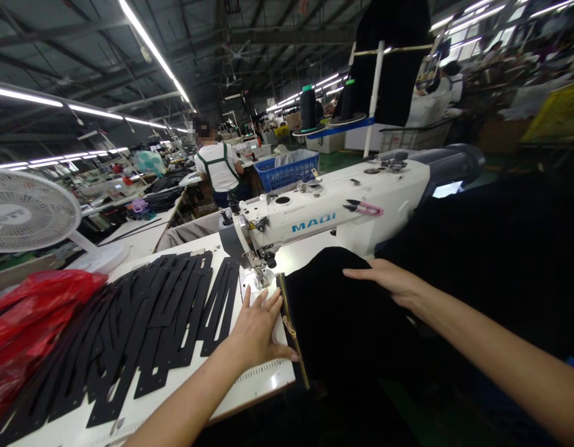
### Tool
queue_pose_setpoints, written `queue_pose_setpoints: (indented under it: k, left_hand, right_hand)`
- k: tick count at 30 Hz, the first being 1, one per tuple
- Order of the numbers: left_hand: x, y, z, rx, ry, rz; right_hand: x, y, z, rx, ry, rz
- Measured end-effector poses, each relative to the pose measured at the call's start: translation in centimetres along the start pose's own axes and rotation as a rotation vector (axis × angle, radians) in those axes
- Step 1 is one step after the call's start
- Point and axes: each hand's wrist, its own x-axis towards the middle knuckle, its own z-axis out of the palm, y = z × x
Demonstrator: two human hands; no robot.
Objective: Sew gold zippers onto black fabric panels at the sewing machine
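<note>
Head view: left grip (255, 330) wide against zipper (292, 334)

We see black cloth (337, 316) with gold zipper (289, 327); the sewing machine (389, 189) is white, its letters (313, 222) blue; the strips (123, 360) are black; the plastic (30, 323) is red.

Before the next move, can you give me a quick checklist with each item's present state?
1. Left hand at the zipper: ok, thumb at its edge.
2. Left fingers well away from the sewing head: not ok, they look close.
3. Right hand gripping the fabric: cannot tell, its fingers are partly hidden.
4. Snips off the fabric: ok, they are on the machine.
5. Strips apart from the zipper: ok, they lie to its left.
</note>
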Motion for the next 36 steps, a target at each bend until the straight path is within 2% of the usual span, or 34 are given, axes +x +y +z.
queue_pose_setpoints:
  k: [3,5,9,12,16,21,23,26,31,36]
  left_hand:
    - [-0.1,-0.1,0.0,0.01,0.017,-0.007]
    - [0.1,-0.1,-0.1,0.02,0.019,-0.003]
    - [0.6,-0.1,-0.5,0.029,-0.081,-0.006]
    - [0.3,-0.4,-0.6,0.042,-0.128,-0.043]
    - [-0.3,-1.0,-0.3,0.033,-0.133,-0.056]
    - [-0.4,-1.5,-0.2,0.012,-0.111,-0.025]
    - [-0.4,-1.5,-0.3,0.019,-0.114,-0.022]
    - [-0.5,-1.4,-0.5,0.023,-0.101,-0.021]
    - [-0.6,-1.1,-0.1,0.026,-0.022,-0.047]
    - [-0.3,-0.8,-0.2,0.043,-0.048,-0.066]
  right_hand:
    - [-0.4,0.9,-0.3,0.004,-0.117,0.093]
    - [-0.5,1.5,-0.4,0.005,-0.183,0.093]
    - [-0.2,1.9,-0.1,0.022,-0.259,0.057]
    - [0.4,2.0,-0.2,-0.011,-0.256,0.027]
    - [1.0,2.4,-0.8,-0.179,-0.162,-0.041]
    - [1.6,1.4,0.0,-0.139,-0.231,-0.007]
    - [2.5,0.6,0.7,-0.162,-0.175,-0.047]
    - [4.4,-0.2,1.5,-0.322,-0.017,-0.182]
    - [7.3,0.1,1.3,-0.571,0.204,-0.401]
    - [7.8,0.5,0.9,-0.852,0.289,-0.463]
